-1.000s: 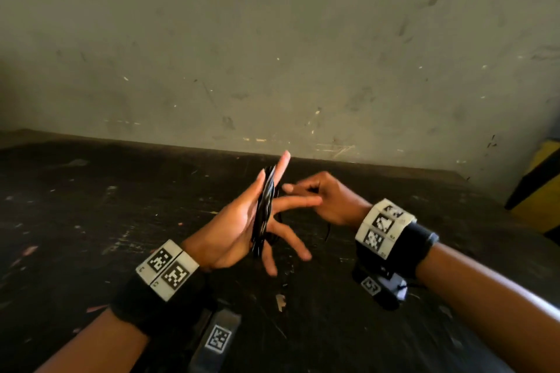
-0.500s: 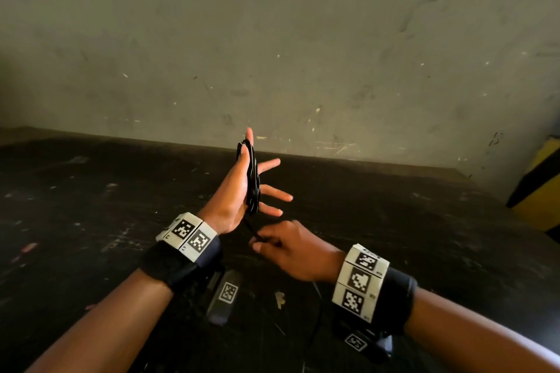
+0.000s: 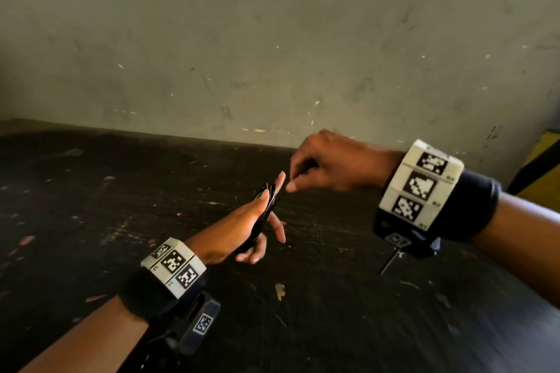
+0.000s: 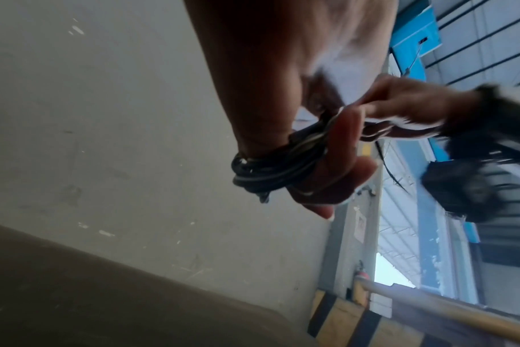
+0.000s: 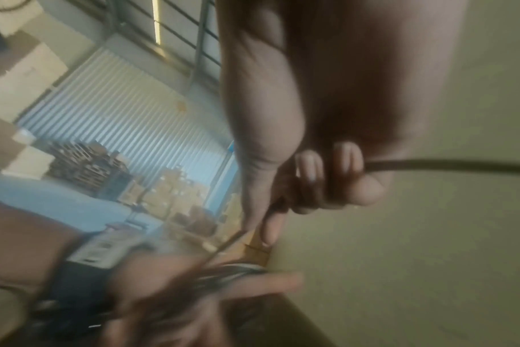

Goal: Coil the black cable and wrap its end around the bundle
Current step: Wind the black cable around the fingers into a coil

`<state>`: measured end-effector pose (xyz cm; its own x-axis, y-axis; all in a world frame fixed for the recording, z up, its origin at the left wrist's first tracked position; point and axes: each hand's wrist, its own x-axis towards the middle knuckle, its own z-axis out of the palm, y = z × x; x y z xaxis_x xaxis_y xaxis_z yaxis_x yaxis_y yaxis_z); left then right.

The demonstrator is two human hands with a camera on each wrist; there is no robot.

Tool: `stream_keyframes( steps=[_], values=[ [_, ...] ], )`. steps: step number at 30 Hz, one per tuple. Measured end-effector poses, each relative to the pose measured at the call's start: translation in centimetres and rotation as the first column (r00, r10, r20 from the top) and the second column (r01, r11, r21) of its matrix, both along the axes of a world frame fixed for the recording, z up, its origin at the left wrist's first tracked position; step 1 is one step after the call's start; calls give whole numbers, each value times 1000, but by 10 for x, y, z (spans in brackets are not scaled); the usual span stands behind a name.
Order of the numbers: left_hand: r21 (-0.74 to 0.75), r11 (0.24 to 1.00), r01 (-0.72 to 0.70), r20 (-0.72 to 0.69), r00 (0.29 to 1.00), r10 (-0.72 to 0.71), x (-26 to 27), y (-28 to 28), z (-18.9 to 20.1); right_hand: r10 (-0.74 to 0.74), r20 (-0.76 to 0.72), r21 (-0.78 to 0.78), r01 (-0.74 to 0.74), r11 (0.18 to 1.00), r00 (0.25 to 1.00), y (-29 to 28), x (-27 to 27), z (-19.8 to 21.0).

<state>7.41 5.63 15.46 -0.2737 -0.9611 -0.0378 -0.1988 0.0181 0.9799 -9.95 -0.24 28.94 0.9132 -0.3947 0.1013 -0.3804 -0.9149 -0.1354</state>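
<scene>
The black cable is wound in several loops around my left hand, which is held edge-up over the dark table with its fingers straight and spread. The left wrist view shows the coil lying across the palm side of that hand. My right hand is just beyond the left fingertips and pinches the free strand of the cable. In the right wrist view its fingers curl round the cable, which trails off to the right. The cable's end is not visible.
A worn dark table spreads under both hands, with a bare grey wall right behind it. A yellow and black striped object stands at the far right edge. A small pale chip lies on the table.
My right hand has swung up from below the left wrist to beyond the left fingertips, carrying the strand with it. The left hand has dropped lower and tilted forward.
</scene>
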Motion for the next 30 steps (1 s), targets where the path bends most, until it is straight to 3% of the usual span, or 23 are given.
stream_keyframes(
  steps=[5, 9, 11, 14, 17, 23, 26, 30],
  values=[
    [-27, 982, 189, -256, 948, -190, -6, 22, 12, 17, 120, 22, -20, 1000, 993, -20, -1, 19],
    [-119, 960, 253, -379, 882, -279, -10, 40, 31, 32, 306, 139, -78, 987, 952, -35, 3, -7],
    [-167, 958, 233, -474, 833, -285, -11, 43, 42, -19, 400, 186, -61, 981, 916, -37, 5, -28],
    [-221, 971, 90, -596, 776, -208, -7, 32, 53, -72, 455, 259, -55, 964, 888, -27, 10, -69],
    [-214, 976, -32, -648, 753, -118, -2, 17, 55, -150, 373, 389, -8, 921, 916, -6, 19, -103],
    [-127, 966, -226, -636, 766, 96, 1, 2, 43, -127, -21, 486, 121, 866, 992, 27, 27, -117],
    [-103, 953, -284, -545, 818, 184, 3, -1, 34, -11, -185, 349, 77, 934, 983, 37, 25, -107],
    [-93, 953, -287, -336, 910, 241, 1, -4, 15, 58, -171, 102, -41, 994, 984, 46, 21, -86]
  ],
)
